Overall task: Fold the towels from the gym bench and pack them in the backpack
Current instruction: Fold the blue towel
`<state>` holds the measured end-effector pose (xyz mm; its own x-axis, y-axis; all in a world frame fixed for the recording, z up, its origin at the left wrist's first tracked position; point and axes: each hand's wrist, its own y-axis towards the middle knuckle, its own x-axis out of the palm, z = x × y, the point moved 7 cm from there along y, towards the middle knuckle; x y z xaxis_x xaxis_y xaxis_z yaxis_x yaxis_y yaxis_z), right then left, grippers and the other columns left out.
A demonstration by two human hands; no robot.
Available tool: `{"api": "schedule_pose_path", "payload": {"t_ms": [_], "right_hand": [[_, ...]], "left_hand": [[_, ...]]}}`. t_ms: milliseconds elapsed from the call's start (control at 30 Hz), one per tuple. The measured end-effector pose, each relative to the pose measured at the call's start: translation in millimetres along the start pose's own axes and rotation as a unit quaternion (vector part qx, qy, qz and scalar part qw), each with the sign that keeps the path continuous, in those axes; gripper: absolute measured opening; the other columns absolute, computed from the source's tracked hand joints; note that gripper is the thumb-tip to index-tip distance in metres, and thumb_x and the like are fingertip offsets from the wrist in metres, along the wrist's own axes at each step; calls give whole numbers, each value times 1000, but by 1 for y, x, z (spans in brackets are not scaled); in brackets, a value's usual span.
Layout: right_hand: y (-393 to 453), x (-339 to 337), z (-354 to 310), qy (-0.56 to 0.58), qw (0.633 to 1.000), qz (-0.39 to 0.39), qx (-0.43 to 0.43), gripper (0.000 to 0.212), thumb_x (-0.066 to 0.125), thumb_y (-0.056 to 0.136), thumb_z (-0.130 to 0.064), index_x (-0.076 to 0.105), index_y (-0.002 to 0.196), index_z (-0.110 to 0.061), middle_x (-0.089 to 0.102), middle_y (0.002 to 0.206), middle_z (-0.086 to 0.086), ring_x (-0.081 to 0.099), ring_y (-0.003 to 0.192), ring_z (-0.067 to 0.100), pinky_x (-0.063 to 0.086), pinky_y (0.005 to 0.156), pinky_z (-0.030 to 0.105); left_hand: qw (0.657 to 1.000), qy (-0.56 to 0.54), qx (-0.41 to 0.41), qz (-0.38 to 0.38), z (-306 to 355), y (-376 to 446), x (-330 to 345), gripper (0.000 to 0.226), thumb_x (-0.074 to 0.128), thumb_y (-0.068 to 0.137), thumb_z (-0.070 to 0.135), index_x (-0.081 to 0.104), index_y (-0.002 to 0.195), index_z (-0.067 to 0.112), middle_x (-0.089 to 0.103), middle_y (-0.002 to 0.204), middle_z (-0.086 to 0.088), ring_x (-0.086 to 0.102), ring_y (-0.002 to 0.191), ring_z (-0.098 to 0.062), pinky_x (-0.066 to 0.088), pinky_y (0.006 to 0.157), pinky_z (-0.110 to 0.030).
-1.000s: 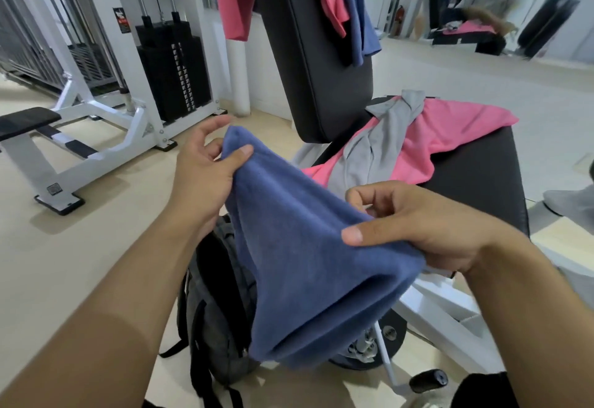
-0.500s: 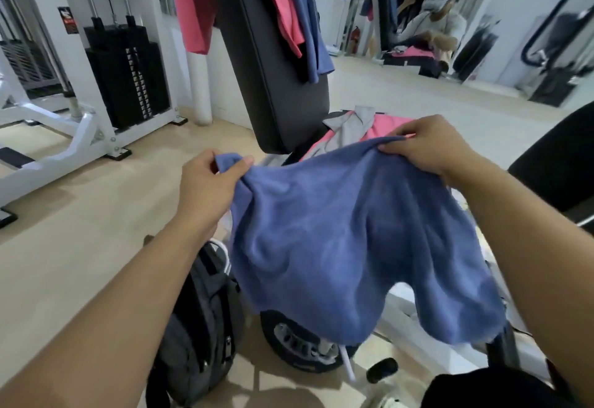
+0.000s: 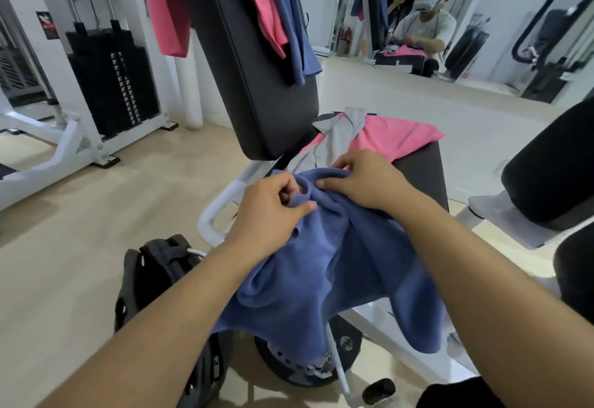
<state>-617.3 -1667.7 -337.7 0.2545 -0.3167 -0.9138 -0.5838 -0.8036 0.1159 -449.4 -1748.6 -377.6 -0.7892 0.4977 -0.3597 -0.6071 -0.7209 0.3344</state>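
Note:
A blue towel [image 3: 324,266] hangs in front of me, bunched at the top where both hands meet. My left hand [image 3: 273,211] pinches its upper edge between thumb and curled fingers. My right hand [image 3: 363,179] grips the same edge just to the right, at the near end of the black bench seat [image 3: 421,166]. A pink towel [image 3: 392,137] and a grey towel [image 3: 340,134] lie on the seat. More pink [image 3: 160,12] and blue towels [image 3: 289,15] drape over the upright backrest [image 3: 257,86]. The black backpack [image 3: 154,276] stands on the floor at lower left.
The bench's white frame [image 3: 212,214] and a wheel [image 3: 289,366] sit under the hanging towel. A weight-stack machine [image 3: 109,79] stands at the left. A mirror [image 3: 450,15] fills the back wall. Another padded machine [image 3: 553,163] is at the right. Bare wooden floor lies at the left.
My hands, held apart with the blue towel spread between them, have come together at the bench seat's near end, so the towel's top edge is now gathered and it hangs doubled.

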Motion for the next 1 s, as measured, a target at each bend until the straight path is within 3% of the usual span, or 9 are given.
{"api": "schedule_pose_path", "payload": {"t_ms": [200,300,400,500,567,667,767,933,1000], "right_hand": [[-35,-27,53,-30,991,-105,80,48,75,77,-62,67,69,-15,59,62,-1,51,61,18,42,61,32],[-51,-48,65,-42,985,-134,100,42,76,82,-51,69,68,-12,64,64,4,55,63,19,44,63,32],[-54,-56,50,201,973,-65,88,27,71,93,-34,71,84,-10,73,80,7,65,71,17,54,62,29],[-49,-46,22,541,837,1,85,27,64,100,-25,69,109,-1,70,93,18,68,80,23,60,76,35],[-40,-33,6,587,806,2,74,33,64,100,-26,68,114,4,68,94,21,66,85,27,57,88,45],[-30,-9,-18,561,825,-49,59,32,65,99,-25,69,110,5,70,95,20,65,89,29,53,95,54],[-27,9,-35,575,813,-84,47,23,58,102,-15,70,113,2,74,97,19,71,88,26,57,90,44],[-31,16,-47,561,809,-176,-6,33,61,99,-7,65,131,-14,75,118,10,72,110,23,58,95,31],[-34,11,-42,483,862,-155,-11,45,77,89,-17,62,131,-24,76,116,2,74,103,14,58,92,28]], "left_hand": [[998,62,9,5,1,2,10,44,79,82,7,42,60,17,48,56,4,42,53,-11,39,52,-16],[997,71,5,3,1,3,11,42,80,82,10,44,61,15,58,63,-3,47,56,-15,40,53,-16],[998,43,-2,40,5,5,2,34,81,84,17,52,66,11,67,72,-8,54,60,-18,43,55,-14],[994,-2,4,107,21,6,-19,40,80,86,22,48,63,14,54,60,1,44,55,-8,41,54,-13],[993,-23,15,115,32,4,-25,41,80,86,26,48,64,11,50,58,0,43,56,-4,41,54,-12],[995,-74,-9,65,31,2,-17,41,82,84,32,56,73,3,55,63,-4,49,61,-8,46,58,-16],[990,-128,-52,42,16,2,-10,31,86,80,30,62,70,12,63,66,-3,58,66,-10,54,66,-29],[983,-137,-93,80,-6,4,-19,29,87,78,16,60,69,12,61,60,8,59,59,-5,50,61,-19],[981,-131,-105,100,-12,5,-22,33,88,77,14,57,67,11,56,57,9,54,55,-4,47,56,-17]]}}
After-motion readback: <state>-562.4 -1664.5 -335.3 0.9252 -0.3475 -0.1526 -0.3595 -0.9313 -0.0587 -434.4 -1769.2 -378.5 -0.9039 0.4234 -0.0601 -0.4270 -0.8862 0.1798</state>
